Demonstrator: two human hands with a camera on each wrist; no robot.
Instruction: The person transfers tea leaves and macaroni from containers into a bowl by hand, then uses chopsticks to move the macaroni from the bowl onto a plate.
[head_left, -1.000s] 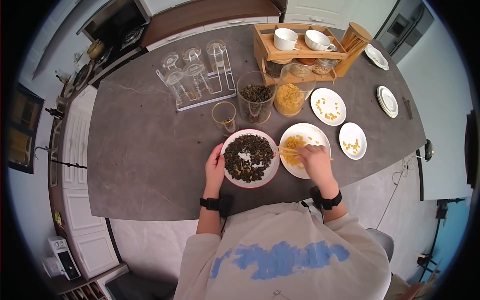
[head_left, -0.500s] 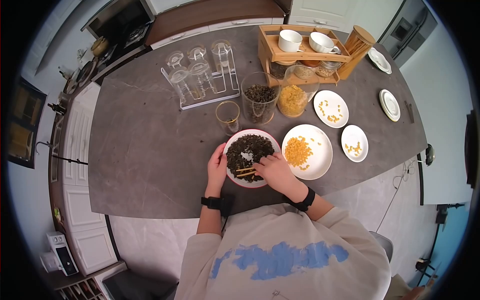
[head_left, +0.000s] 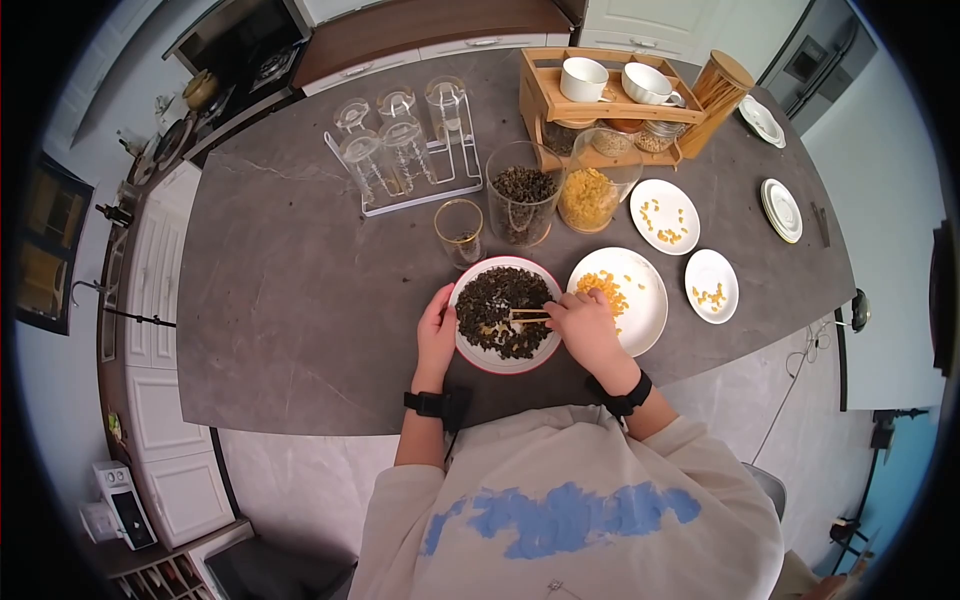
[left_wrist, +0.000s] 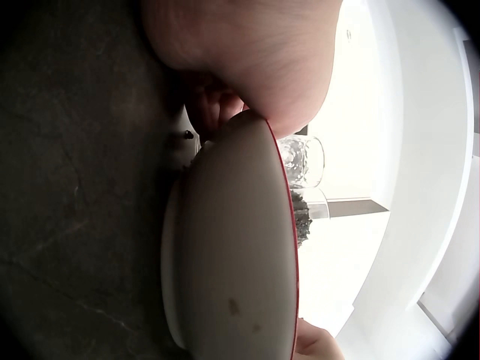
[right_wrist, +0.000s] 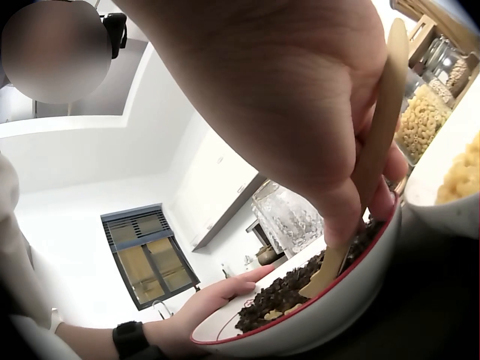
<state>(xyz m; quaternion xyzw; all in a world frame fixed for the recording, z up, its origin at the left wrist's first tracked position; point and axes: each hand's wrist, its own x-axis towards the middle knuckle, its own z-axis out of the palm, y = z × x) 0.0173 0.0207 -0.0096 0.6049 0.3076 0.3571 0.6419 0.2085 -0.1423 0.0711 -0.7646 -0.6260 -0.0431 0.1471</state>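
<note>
A white bowl with a red rim (head_left: 510, 369) holds dark dried flakes (head_left: 490, 290) with some yellow pieces among them. My left hand (head_left: 436, 335) grips the bowl's left side, thumb near the rim. Wooden tongs (right_wrist: 381, 127) are pinched in my right hand (head_left: 590, 332), and their tips reach down to the flakes at the bowl's middle. Just right of the bowl, partly behind my right hand, is a white plate (head_left: 648, 322) with a heap of yellow macaroni (head_left: 612, 290). In the left wrist view the bowl's outer wall (left_wrist: 232, 225) fills the middle.
Beyond the bowl stand a gold-rimmed glass (head_left: 459, 225), a jar of dark flakes (head_left: 524, 205) and a jar of macaroni (head_left: 590, 200). Two smaller plates (head_left: 648, 196) with yellow pieces lie to the right. Further back are a glass rack (head_left: 425, 205) and a wooden shelf (head_left: 540, 90) with cups.
My right hand has brought the tongs from the macaroni plate leftward into the bowl, then drawn slightly back to the right. The left hand stays at the bowl's side.
</note>
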